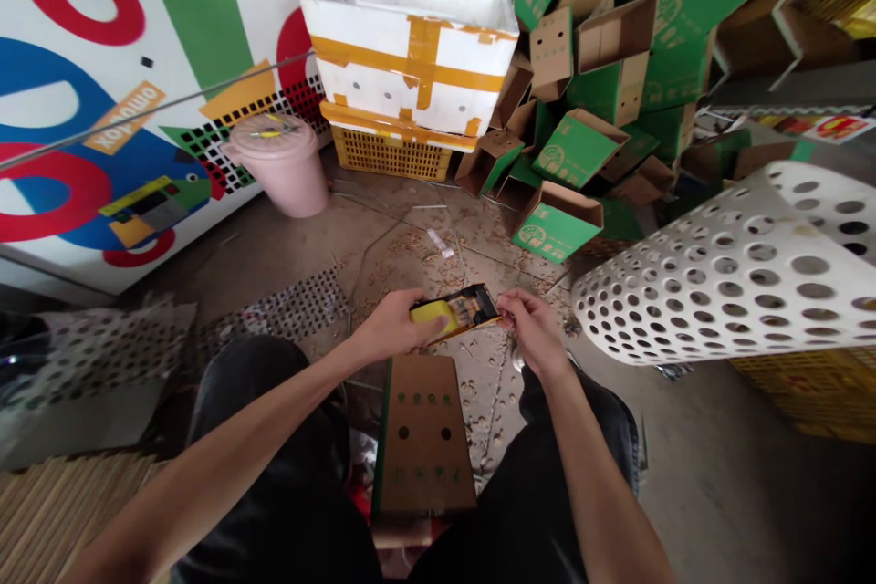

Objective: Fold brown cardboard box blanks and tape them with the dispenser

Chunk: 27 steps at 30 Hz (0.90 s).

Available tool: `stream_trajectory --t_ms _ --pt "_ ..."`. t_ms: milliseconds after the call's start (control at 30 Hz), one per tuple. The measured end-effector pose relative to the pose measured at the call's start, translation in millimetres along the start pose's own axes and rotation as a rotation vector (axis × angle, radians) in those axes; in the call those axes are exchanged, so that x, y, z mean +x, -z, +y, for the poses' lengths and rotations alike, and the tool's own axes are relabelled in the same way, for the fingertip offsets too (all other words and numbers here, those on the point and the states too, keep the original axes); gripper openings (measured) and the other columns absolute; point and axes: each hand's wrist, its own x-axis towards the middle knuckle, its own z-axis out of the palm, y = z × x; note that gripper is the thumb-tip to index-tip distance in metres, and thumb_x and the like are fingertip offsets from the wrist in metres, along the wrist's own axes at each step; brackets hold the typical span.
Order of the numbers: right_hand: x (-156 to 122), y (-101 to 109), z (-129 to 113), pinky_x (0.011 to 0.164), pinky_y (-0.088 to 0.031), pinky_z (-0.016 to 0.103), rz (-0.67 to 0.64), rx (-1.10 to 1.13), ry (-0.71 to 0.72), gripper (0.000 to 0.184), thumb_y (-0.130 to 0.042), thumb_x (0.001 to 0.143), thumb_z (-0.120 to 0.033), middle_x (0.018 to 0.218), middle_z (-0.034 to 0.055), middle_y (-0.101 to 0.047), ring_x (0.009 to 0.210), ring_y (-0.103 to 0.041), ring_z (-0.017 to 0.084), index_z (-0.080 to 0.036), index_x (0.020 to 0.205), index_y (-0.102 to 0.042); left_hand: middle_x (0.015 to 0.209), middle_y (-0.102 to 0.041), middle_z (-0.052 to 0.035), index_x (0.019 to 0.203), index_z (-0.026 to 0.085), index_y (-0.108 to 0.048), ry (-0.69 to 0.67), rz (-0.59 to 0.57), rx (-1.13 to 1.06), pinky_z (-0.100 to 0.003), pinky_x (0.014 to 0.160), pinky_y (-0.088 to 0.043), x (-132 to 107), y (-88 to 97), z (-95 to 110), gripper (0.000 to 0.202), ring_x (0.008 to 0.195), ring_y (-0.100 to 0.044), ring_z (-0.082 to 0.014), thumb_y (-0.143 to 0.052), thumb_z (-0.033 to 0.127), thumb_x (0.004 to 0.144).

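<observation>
Glossy plastic tool (pixel 455 313), matt cardboard panel (pixel 424 438), smooth plastic basket (pixel 725 274)

A flat yellow-and-black tool (pixel 460 313) tilts just above a green-edged cardboard box (pixel 422 435).

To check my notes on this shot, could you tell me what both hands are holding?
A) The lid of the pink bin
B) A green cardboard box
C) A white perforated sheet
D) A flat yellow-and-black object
D: the left hand and the right hand both grip the flat yellow-and-black object, above the brown cardboard panel.
</observation>
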Motion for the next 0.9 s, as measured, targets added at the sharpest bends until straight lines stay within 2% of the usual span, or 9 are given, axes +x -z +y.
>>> stream_trajectory --t_ms 333,533,633,733,900 --pt "4 0 6 0.049 -0.032 0.023 -0.015 0.031 0.026 0.028 -0.077 0.075 -0.046 0.062 -0.0056 -0.048 0.053 -0.037 0.008 -0.022 0.07 -0.063 0.067 -0.066 -0.0002 0.088 0.016 -0.064 -0.022 0.051 0.034 -0.022 0.05 -0.041 1 -6.3 -5 0.032 0.054 -0.061 -0.0146 -0.063 0.048 0.084" --pt "2 -2 -1 0.047 -0.027 0.025 -0.037 0.034 -0.037 0.038 -0.081 0.069 -0.052 0.059 -0.0058 -0.044 0.051 -0.033 0.008 -0.022 0.064 -0.057 0.066 -0.064 0.0002 0.082 0.017 -0.063 0.005 0.076 -0.029 -0.022 0.051 -0.04 -2 -6.7 -2 0.033 0.057 -0.059 -0.015 -0.064 0.049 0.081" --pt "0 -1 -4 0.047 -0.025 0.025 -0.063 0.03 -0.104 0.046 -0.083 0.069 -0.056 0.057 -0.0061 -0.04 0.052 -0.032 0.008 -0.022 0.061 -0.052 0.065 -0.062 0.0005 0.08 0.017 -0.063 0.016 0.095 -0.023 -0.023 0.051 -0.038 -2 -3.7 0 0.034 0.055 -0.056 -0.0143 -0.062 0.051 0.081" --pt "-2 1 -5 0.048 -0.025 0.025 -0.133 0.025 -0.211 0.049 -0.082 0.071 -0.06 0.06 -0.0051 -0.044 0.053 -0.033 0.008 -0.022 0.065 -0.051 0.065 -0.061 0.0006 0.076 0.017 -0.062 -0.014 0.127 -0.004 -0.022 0.051 -0.037 -2 -0.4 0 0.033 0.057 -0.055 -0.014 -0.062 0.05 0.08" --pt "-5 1 -10 0.047 -0.019 0.024 -0.263 0.196 -0.359 0.047 -0.084 0.069 -0.052 0.064 -0.0055 -0.043 0.054 -0.029 0.008 -0.022 0.07 -0.048 0.068 -0.065 -0.0013 0.081 0.016 -0.065 -0.005 0.138 -0.009 -0.022 0.05 -0.038 -2 0.0 -2 0.034 0.059 -0.058 -0.0154 -0.062 0.05 0.079"
